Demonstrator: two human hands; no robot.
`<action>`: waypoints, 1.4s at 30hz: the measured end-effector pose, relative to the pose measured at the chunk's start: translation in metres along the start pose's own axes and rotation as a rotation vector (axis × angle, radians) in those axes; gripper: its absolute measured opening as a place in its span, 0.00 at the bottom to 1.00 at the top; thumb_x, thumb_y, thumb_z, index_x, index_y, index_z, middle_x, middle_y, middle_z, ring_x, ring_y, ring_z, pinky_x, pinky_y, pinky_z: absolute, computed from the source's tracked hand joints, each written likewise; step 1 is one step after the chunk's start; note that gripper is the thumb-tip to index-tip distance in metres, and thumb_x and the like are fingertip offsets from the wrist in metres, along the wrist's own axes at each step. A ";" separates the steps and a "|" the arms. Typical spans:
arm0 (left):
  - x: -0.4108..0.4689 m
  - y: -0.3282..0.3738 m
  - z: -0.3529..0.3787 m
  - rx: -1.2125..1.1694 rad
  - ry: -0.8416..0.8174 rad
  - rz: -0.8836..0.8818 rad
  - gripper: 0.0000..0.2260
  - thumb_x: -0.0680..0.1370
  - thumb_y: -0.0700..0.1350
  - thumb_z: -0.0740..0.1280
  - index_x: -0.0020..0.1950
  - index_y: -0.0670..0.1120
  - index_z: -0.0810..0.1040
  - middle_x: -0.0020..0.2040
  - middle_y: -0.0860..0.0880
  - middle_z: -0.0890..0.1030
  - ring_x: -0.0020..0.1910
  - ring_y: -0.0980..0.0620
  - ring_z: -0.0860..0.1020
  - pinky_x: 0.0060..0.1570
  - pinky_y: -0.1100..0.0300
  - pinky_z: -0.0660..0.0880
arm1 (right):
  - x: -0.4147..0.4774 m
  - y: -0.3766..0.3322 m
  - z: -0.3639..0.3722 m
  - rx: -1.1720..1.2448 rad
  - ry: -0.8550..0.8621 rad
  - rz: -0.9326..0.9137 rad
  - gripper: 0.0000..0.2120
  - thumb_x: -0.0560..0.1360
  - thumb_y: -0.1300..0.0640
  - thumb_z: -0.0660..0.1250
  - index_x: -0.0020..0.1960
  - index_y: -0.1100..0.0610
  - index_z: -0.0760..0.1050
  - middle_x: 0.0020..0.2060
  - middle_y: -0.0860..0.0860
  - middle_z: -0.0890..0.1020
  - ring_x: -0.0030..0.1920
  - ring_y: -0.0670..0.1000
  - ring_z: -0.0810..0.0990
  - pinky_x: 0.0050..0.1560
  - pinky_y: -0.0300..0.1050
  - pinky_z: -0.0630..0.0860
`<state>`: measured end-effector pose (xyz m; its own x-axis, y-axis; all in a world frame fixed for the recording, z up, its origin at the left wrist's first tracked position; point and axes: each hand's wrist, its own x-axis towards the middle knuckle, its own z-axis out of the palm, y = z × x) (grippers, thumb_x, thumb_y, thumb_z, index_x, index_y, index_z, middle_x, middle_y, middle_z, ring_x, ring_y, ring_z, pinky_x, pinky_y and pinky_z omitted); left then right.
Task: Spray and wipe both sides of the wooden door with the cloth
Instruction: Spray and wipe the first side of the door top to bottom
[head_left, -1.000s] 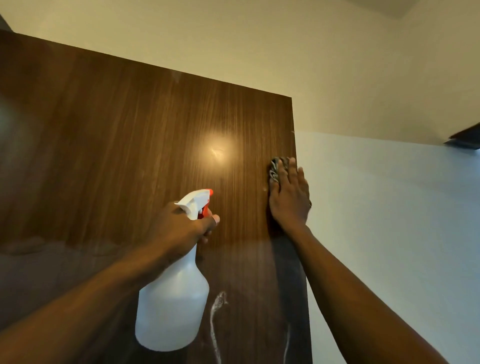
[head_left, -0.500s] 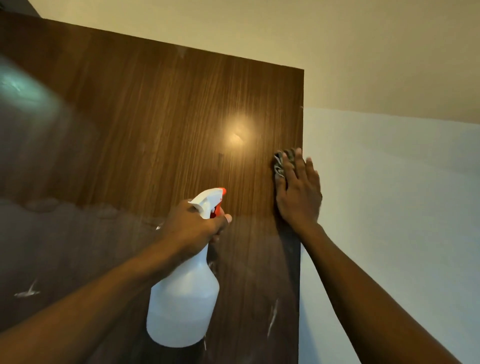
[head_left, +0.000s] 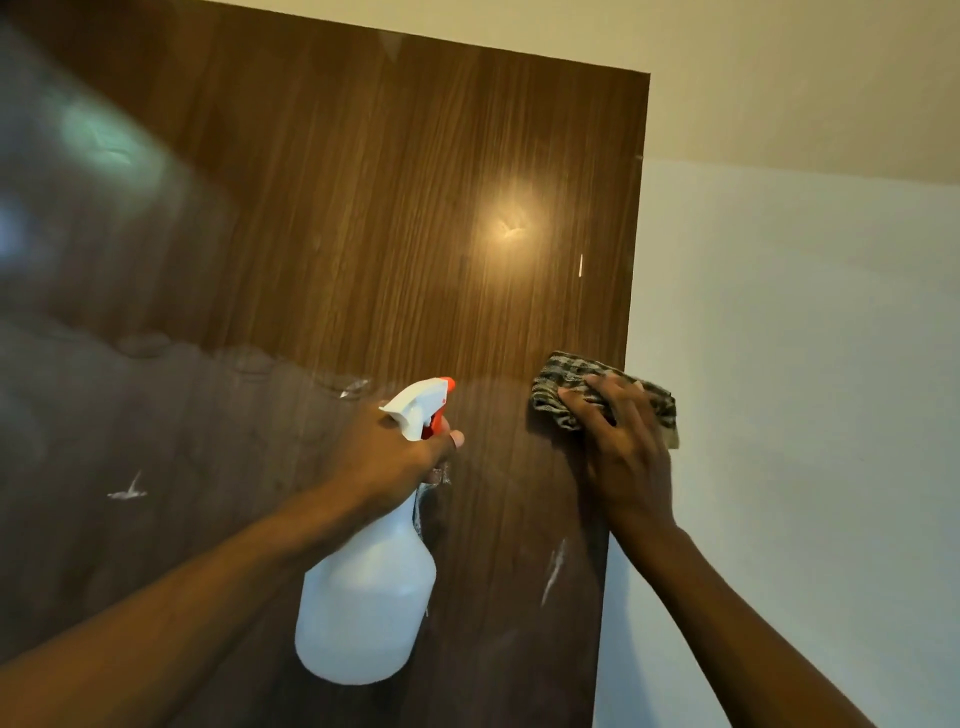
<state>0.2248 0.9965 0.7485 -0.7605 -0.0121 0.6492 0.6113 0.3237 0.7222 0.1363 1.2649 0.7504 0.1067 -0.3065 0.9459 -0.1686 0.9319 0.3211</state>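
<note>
The dark wooden door (head_left: 363, 218) fills the left and middle of the view, glossy, with wet streaks lower down. My left hand (head_left: 395, 460) grips the neck of a white spray bottle (head_left: 369, 597) that has an orange nozzle and trigger, pointed at the door. My right hand (head_left: 628, 457) holds a checked grey cloth (head_left: 558, 387) against the door near its right edge, with the fingers bent into the bunched fabric. Part of the cloth sticks out past the door's edge.
A pale wall (head_left: 805, 389) runs to the right of the door's free edge, under a beige ceiling (head_left: 779, 78). A lamp's reflection (head_left: 511, 228) glows on the door above the cloth.
My right hand has slid the cloth down along the door's right edge, and more of the cloth shows now. The view has tilted. The left hand keeps the bottle in about the same place.
</note>
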 end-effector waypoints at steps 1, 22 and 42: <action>-0.001 0.001 0.001 0.012 -0.007 0.002 0.26 0.75 0.52 0.66 0.71 0.48 0.64 0.66 0.45 0.73 0.60 0.46 0.75 0.63 0.56 0.71 | -0.004 -0.006 0.002 0.039 -0.004 -0.034 0.19 0.78 0.58 0.66 0.69 0.57 0.74 0.69 0.60 0.75 0.72 0.63 0.69 0.72 0.64 0.66; -0.019 -0.014 -0.022 -0.033 0.061 -0.106 0.23 0.75 0.51 0.68 0.67 0.47 0.68 0.61 0.48 0.76 0.55 0.48 0.77 0.58 0.57 0.74 | -0.061 -0.080 0.027 0.062 -0.077 0.014 0.28 0.77 0.44 0.61 0.74 0.55 0.68 0.71 0.57 0.67 0.71 0.61 0.65 0.68 0.69 0.69; -0.003 -0.070 -0.140 -0.017 0.094 -0.124 0.18 0.75 0.52 0.67 0.61 0.46 0.69 0.53 0.49 0.78 0.43 0.53 0.78 0.43 0.67 0.73 | -0.014 -0.190 0.043 -0.021 -0.146 0.294 0.29 0.78 0.47 0.56 0.79 0.52 0.63 0.80 0.55 0.59 0.80 0.61 0.53 0.75 0.66 0.54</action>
<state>0.2152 0.8411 0.7295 -0.8069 -0.1396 0.5739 0.5184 0.2983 0.8014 0.1252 1.0834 0.6785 -0.0849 -0.0471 0.9953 -0.1511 0.9879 0.0338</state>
